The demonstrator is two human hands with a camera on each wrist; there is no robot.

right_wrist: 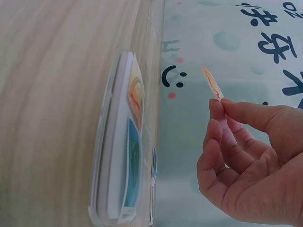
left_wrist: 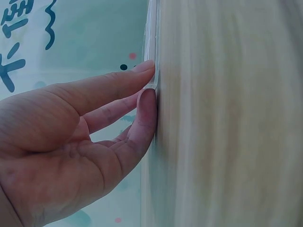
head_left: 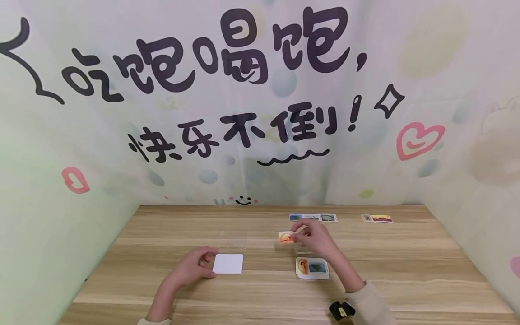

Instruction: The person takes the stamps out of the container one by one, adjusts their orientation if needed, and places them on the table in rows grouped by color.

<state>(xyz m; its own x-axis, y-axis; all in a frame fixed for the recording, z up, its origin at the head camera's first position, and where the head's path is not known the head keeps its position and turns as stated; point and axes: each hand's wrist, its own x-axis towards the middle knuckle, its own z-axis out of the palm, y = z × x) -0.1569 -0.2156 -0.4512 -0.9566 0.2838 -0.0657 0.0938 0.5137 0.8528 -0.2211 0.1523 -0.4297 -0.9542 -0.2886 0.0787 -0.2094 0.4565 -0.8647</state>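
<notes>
My right hand (head_left: 314, 239) pinches a small orange picture piece (head_left: 285, 237) between thumb and finger, above the table; the right wrist view shows the piece (right_wrist: 212, 84) tilted at the fingertips of the hand (right_wrist: 255, 165). Just below it lies a stack of cards in a clear case (head_left: 312, 276), with an orange and a blue picture on top. To the left, my left hand (head_left: 192, 266) holds the left edge of a white card stack (head_left: 228, 264). In the left wrist view the hand (left_wrist: 80, 137) has thumb and finger at the corner of a clear case (left_wrist: 151, 86).
Three small pictures (head_left: 312, 217) lie in a row at the back, and more pictures (head_left: 378, 218) lie at the back right. A faint clear lid (head_left: 233, 240) is behind the white cards. A printed cloth (head_left: 260, 180) hangs behind the wooden table (head_left: 260, 300).
</notes>
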